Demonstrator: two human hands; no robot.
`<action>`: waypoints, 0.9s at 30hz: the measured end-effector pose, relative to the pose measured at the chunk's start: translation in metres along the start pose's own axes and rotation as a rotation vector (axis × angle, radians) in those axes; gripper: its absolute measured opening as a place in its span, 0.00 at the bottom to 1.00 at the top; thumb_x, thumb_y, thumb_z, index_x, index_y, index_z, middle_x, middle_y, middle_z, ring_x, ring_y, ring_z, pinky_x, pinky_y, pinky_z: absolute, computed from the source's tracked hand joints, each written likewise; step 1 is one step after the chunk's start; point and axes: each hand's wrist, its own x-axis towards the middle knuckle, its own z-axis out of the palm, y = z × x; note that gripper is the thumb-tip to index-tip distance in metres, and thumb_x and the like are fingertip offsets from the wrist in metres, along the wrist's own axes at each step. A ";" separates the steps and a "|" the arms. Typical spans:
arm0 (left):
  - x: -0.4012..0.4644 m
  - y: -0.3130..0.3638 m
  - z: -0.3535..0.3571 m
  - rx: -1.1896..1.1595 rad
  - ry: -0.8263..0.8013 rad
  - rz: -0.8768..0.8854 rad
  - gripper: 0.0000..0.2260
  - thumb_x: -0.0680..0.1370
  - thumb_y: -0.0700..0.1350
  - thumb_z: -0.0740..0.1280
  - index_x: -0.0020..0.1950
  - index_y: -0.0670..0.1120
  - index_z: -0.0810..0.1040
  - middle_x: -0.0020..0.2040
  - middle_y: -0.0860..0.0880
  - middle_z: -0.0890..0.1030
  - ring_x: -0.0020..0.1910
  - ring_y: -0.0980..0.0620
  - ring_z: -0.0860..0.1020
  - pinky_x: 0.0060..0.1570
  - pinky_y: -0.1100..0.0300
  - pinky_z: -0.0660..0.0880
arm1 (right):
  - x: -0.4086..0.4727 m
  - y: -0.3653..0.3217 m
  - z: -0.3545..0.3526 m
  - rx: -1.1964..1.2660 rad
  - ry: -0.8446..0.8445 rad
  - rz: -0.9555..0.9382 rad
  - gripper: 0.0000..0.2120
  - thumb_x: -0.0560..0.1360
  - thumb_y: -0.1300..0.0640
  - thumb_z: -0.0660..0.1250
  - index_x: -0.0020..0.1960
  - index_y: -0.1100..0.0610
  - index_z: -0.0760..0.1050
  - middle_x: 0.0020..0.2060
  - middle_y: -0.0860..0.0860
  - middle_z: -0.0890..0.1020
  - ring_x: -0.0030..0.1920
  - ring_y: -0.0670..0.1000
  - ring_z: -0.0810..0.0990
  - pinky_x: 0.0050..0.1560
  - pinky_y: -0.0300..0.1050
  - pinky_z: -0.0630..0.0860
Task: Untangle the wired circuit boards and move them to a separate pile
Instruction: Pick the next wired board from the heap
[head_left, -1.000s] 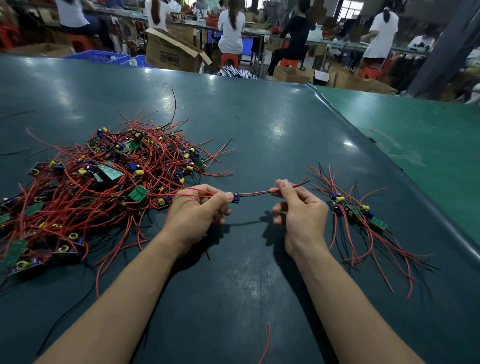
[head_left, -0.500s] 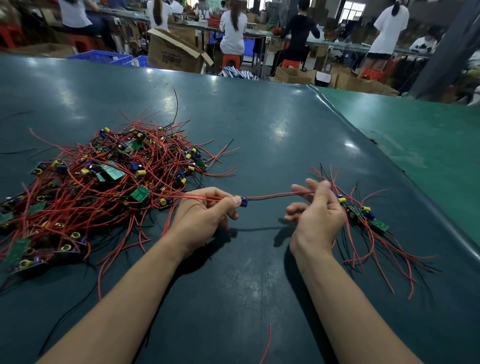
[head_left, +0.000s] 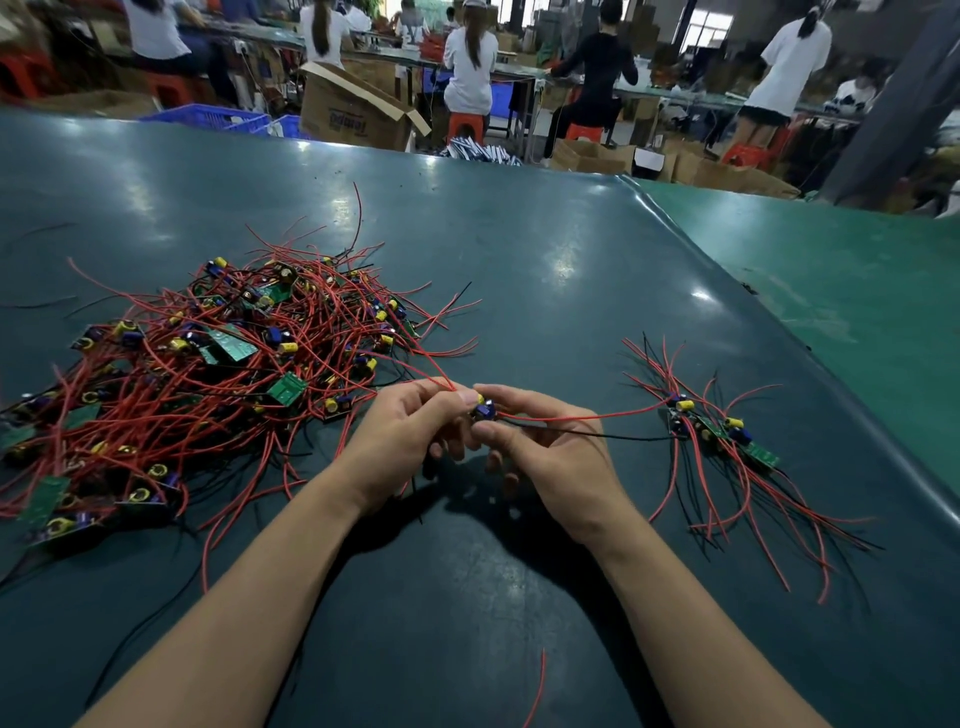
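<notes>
Moved: right hand came back to left hand; both pinch small blue-and-yellow wired circuit board.
Surface: dark green counter.
Room: seated workers behind.

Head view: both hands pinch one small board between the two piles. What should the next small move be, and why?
Probably draw the board rightward toward the small pile. The left hand and right hand both pinch it, its red wires run back into the tangled pile, and other leads already reach the sorted pile. A gentle pull should show whether it is free.
</notes>
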 end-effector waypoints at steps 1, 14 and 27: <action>0.000 0.000 0.000 -0.002 -0.001 0.011 0.09 0.74 0.50 0.71 0.38 0.46 0.79 0.30 0.49 0.79 0.27 0.56 0.73 0.28 0.67 0.67 | 0.000 0.001 0.001 -0.034 0.039 -0.020 0.12 0.71 0.65 0.74 0.53 0.56 0.83 0.41 0.50 0.86 0.37 0.43 0.81 0.39 0.36 0.77; -0.003 0.002 0.003 -0.173 0.073 0.105 0.09 0.65 0.50 0.74 0.41 0.47 0.87 0.35 0.50 0.82 0.31 0.54 0.72 0.35 0.63 0.70 | 0.002 -0.002 0.006 0.246 0.035 0.181 0.11 0.68 0.45 0.74 0.40 0.53 0.83 0.30 0.53 0.80 0.27 0.48 0.76 0.22 0.38 0.70; 0.007 0.003 0.004 -0.502 0.219 -0.031 0.07 0.67 0.44 0.72 0.40 0.42 0.84 0.32 0.51 0.77 0.27 0.59 0.69 0.30 0.67 0.68 | 0.000 0.000 0.014 -0.132 0.172 0.002 0.20 0.74 0.48 0.70 0.31 0.59 0.68 0.23 0.50 0.69 0.25 0.49 0.69 0.25 0.45 0.65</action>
